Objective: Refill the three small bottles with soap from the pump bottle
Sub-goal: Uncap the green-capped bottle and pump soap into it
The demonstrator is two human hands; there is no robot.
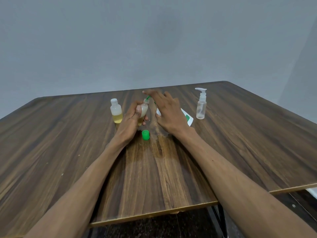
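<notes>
left hand (133,115) is gripping the tilted small bottle (143,110) under the green spout (147,97) at 12 o'clock, right hand (167,111) is pressing spread-fingered on the pump bottle (187,117); misalignment is risking spill.

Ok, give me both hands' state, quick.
Left hand: grips the small bottle.
Right hand: open, fingers straight over the pump bottle.

On the table (223,143), a capped bottle (116,111) stands left of the hands, a spray bottle (201,105) right.
</notes>
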